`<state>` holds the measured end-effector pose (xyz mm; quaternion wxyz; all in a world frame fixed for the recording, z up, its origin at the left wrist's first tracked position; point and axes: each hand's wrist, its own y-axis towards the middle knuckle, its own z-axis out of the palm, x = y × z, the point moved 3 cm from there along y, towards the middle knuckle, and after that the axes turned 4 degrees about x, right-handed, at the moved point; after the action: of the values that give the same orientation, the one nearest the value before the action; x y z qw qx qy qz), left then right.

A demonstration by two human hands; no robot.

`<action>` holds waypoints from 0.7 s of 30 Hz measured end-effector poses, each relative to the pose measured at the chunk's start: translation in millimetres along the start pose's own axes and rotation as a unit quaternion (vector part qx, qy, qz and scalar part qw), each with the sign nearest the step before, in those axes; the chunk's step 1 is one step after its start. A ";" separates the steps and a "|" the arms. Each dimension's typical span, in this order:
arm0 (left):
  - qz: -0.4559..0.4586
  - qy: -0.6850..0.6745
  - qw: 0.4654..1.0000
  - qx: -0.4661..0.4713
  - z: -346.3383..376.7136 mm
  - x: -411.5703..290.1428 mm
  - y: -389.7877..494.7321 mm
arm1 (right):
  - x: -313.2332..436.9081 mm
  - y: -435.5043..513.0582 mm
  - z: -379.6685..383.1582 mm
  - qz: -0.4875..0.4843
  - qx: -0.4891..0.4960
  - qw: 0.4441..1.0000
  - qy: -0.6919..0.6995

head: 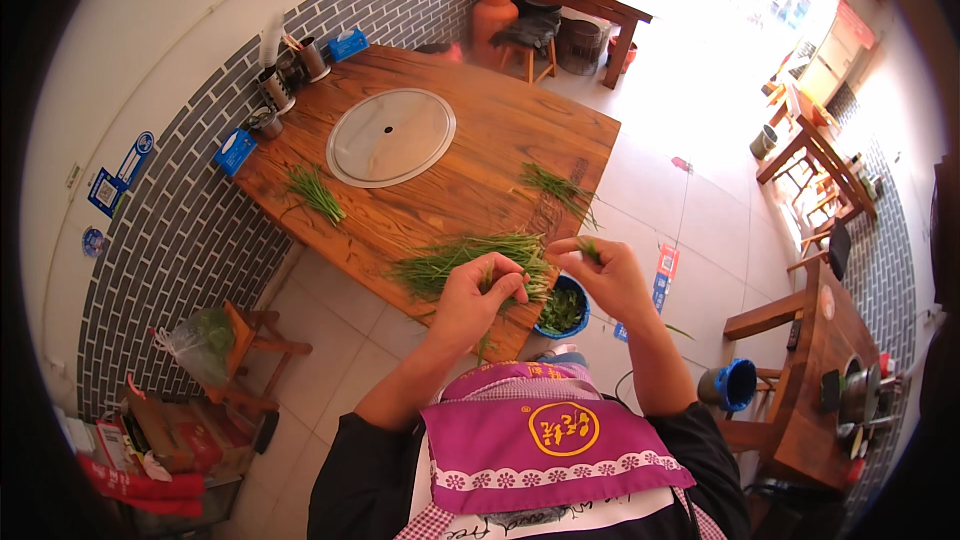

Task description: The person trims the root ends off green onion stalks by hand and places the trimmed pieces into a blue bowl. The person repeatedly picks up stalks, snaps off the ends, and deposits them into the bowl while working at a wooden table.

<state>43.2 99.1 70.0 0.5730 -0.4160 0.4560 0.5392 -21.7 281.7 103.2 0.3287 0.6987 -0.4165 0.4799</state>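
Observation:
A large heap of thin green stalks with pale ends, like chives (457,259), lies at the near corner of the wooden table (480,157). Over the heap's near side, my left hand (484,292) is curled with its fingertips around a bit of green stalk. My right hand (600,274), just past the table's right edge, has a small green tuft held in its fingers. Two smaller bunches lie apart: one bunch (315,193) at the left and another bunch (559,191) near the right edge. Below the corner stands a blue-lined bin (564,307) with green scraps inside.
A round metal plate (391,138) is set in the tabletop. Utensil holders (311,58) stand by the brick-patterned wall. A wooden stool (259,345) with a bagged green bundle is at the left. Another table (817,390) and a second blue-lined bin (727,384) stand at the right.

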 end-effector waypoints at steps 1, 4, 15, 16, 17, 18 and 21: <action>-0.011 0.007 1.000 0.005 1.1 1.9 1.0 | 1.5 0.6 8.2 -0.001 0.014 1.000 0.015; -0.020 0.034 0.999 0.018 2.4 6.3 1.9 | 0.7 4.8 23.7 -0.018 0.044 0.998 0.048; -0.041 0.081 0.994 -0.067 -36.1 19.6 -1.1 | -54.8 51.0 -29.3 0.106 -0.031 0.980 0.167; -0.045 0.052 0.995 -0.078 -38.8 22.1 -0.7 | -65.4 55.7 -26.7 0.129 -0.019 0.980 0.150; -0.044 0.030 0.996 -0.077 -38.4 24.7 2.1 | -76.0 54.3 -12.7 0.131 0.005 0.985 0.111; -0.044 0.008 0.996 -0.080 -36.1 28.2 2.7 | -63.0 50.6 8.1 0.099 0.049 0.989 0.102; -0.060 -0.020 0.995 -0.081 -29.7 32.1 5.5 | -45.4 39.5 48.2 0.075 0.157 0.974 0.144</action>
<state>35.6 78.5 31.9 0.5773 -0.4769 0.3733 0.5476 -46.7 235.1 47.1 0.2345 0.6318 -0.3356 0.6582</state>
